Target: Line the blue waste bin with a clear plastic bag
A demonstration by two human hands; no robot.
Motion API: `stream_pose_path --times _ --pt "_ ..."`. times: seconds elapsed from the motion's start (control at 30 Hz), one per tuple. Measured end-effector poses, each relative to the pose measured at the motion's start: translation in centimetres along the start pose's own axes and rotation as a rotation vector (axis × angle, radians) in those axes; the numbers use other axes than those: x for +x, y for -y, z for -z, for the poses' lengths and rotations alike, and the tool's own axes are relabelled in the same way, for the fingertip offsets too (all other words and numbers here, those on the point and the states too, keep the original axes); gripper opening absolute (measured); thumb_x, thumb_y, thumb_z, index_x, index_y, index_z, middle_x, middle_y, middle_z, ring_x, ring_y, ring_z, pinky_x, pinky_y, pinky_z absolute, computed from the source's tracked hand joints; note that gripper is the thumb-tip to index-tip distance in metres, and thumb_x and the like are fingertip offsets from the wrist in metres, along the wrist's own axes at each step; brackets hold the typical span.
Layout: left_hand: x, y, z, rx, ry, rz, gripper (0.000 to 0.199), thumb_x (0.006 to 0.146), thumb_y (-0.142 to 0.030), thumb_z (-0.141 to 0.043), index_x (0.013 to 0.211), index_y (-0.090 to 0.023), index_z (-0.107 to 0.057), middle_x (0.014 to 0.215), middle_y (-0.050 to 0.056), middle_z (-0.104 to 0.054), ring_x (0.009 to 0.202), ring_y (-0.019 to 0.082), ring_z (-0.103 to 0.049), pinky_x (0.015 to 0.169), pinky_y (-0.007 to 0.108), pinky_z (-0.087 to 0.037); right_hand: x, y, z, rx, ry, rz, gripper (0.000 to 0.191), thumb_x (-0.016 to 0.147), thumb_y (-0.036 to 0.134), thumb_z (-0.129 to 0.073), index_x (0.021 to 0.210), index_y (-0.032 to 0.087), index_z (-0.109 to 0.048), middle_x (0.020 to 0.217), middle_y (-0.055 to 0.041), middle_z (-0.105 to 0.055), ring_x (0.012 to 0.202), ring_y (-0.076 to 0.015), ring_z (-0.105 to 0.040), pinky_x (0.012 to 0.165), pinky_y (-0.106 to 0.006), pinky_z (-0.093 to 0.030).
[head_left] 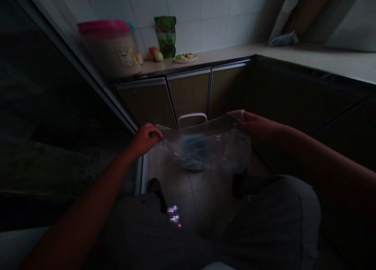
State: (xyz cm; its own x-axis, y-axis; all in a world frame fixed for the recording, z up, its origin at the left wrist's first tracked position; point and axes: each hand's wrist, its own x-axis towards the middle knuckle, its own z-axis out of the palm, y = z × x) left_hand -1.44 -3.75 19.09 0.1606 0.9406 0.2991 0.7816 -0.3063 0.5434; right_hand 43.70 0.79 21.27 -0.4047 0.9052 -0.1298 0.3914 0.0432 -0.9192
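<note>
Stretching a thin, clear plastic bag (223,154) between them above the tiled floor (176,183), the left hand (147,138) and right hand (249,123) each pinch one end of its upper edge. Spreading looks done — whether the mouth is parted, I cannot tell. Behind the film stands a bluish container (194,148) with a pale arched handle (192,115), contents hidden. Beyond, a round white plate (183,61) holds green and pale food pieces (185,56); a translucent, pink-lidded tub's (102,56) contents are unclear.

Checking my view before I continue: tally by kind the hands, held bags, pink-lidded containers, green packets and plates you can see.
Hands: 2, left hand and right hand
Held clear plastic bag: 1
Pink-lidded container: 1
Green packet: 1
Plate: 1
Total: 6
</note>
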Motion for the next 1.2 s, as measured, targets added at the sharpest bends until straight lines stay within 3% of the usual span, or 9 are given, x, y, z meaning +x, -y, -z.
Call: stream_pose_path --times 0.13,0.27,0.37,0.53,0.77,0.9,1.07,1.2 --pt "0.4 -1.4 2.0 0.349 0.029 -0.006 0.024 0.086 -0.030 -0.066 0.105 -0.026 -0.081 0.098 0.004 -0.054 0.090 0.020 -0.058 0.085 0.033 -0.050 1.7 -0.1 0.0 -0.022 -0.087 0.079 0.067 0.087 0.024 -0.068 0.151 0.024 -0.049 0.106 -0.0089 -0.072 0.084 -0.0208 -0.069 0.069 -0.031 -0.059" --pt "0.3 -2.3 2.8 0.580 0.061 0.069 0.046 0.086 -0.037 -0.071 0.132 -0.032 -0.073 0.110 0.005 -0.055 0.097 0.023 -0.061 0.087 0.034 -0.052 3.3 -1.0 -0.2 -0.160 -0.129 0.211 0.077 0.084 0.022 -0.068 0.157 0.021 -0.043 0.116 -0.0114 -0.071 0.098 -0.0245 -0.070 0.079 -0.035 -0.061" --pt "0.0 -2.6 2.4 0.667 0.098 0.082 0.060 0.084 -0.041 -0.075 0.143 -0.033 -0.065 0.120 0.007 -0.055 0.104 0.026 -0.062 0.088 0.035 -0.053 3.8 -1.9 -0.5 -0.372 -0.209 0.240 0.087 0.083 0.023 -0.068 0.164 0.021 -0.035 0.112 -0.0101 -0.070 0.093 -0.0232 -0.070 0.080 -0.035 -0.059" --pt "-1.2 -2.6 0.4 0.708 0.172 0.121 0.066 0.086 -0.036 -0.074 0.149 -0.033 -0.056 0.126 0.009 -0.055 0.105 0.028 -0.065 0.088 0.037 -0.052 3.8 -3.9 -2.1 -0.551 -0.191 0.134 0.094 0.087 0.029 -0.064 0.170 0.020 -0.021 0.083 -0.0033 -0.066 0.071 -0.0192 -0.064 0.074 -0.033 -0.053" --pt "-3.4 -1.9 -3.4 0.702 0.268 0.185 0.078 0.084 -0.035 -0.076 0.156 -0.030 -0.045 0.131 0.011 -0.056 0.106 0.029 -0.068 0.086 0.036 -0.053 3.6 -8.4 -4.1 -0.634 -0.084 0.057 0.095 0.089 0.027 -0.061 0.171 0.023 -0.014 0.081 -0.0016 -0.065 0.068 -0.0170 -0.060 0.071 -0.029 -0.048" --pt "-3.7 -1.4 -5.1 0.622 0.307 0.244 0.091 0.080 -0.038 -0.082 0.159 -0.027 -0.039 0.137 0.015 -0.056 0.109 0.032 -0.069 0.085 0.036 -0.053 3.1 -9.4 -4.5 -0.667 -0.045 0.027 0.092 0.090 0.029 -0.060 0.171 0.023 -0.016 0.080 -0.0003 -0.064 0.067 -0.0163 -0.059 0.068 -0.027 -0.046" --pt "-3.5 -0.2 -7.0 0.511 0.260 0.260 0.102 0.079 -0.040 -0.083 0.164 -0.025 -0.029 0.142 0.017 -0.055 0.115 0.033 -0.067 0.086 0.036 -0.053 2.0 -9.2 -4.2 -0.601 -0.048 -0.009 0.091 0.092 0.030 -0.059 0.171 0.022 -0.014 0.077 0.0017 -0.060 0.066 -0.0158 -0.057 0.066 -0.027 -0.045" --pt "-3.3 1.3 -8.3 0.433 0.250 0.291 0.098 0.080 -0.041 -0.082 0.163 -0.028 -0.031 0.145 0.015 -0.054 0.117 0.031 -0.066 0.087 0.036 -0.053 1.5 -9.8 -3.9 -0.467 -0.080 -0.070 0.086 0.086 0.034 -0.067 0.164 0.023 -0.031 0.083 -0.0002 -0.063 0.070 -0.0169 -0.058 0.067 -0.028 -0.048"
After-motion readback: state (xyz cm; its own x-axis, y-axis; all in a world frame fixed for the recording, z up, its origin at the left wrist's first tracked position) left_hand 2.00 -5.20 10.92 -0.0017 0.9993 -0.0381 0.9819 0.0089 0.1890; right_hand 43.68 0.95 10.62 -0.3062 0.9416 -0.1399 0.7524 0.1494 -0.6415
